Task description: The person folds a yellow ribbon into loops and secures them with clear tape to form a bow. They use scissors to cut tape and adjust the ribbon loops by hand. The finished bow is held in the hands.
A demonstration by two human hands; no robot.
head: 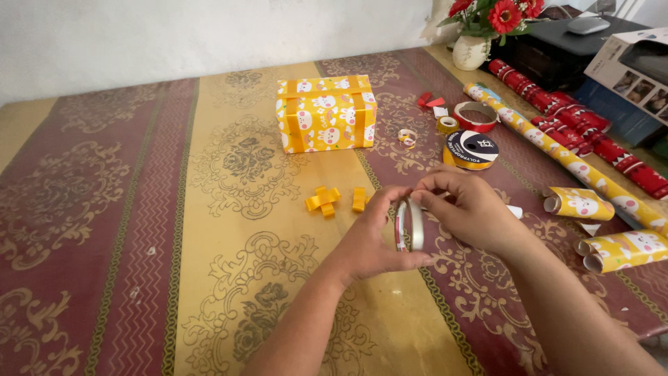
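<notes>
My left hand [369, 240] grips a roll of clear tape [409, 224] on edge, thumb and fingers round its rim. My right hand [470, 209] pinches at the top of the roll with its fingertips. Both hands hover over the patterned cloth near the table's middle. Just beyond them lie small folded yellow ribbon pieces [323, 200] and another [359, 199]. Further back stands a box wrapped in yellow cartoon paper [325, 113] with yellow ribbon bands.
A spool of yellow ribbon [472, 149], a red tape ring [476, 115] and small rolls lie to the right. Long rolls of yellow [557, 150] and red wrapping paper [577, 125] run along the right edge, with curled yellow offcuts [612, 251]. A flower vase [472, 50] stands at the back.
</notes>
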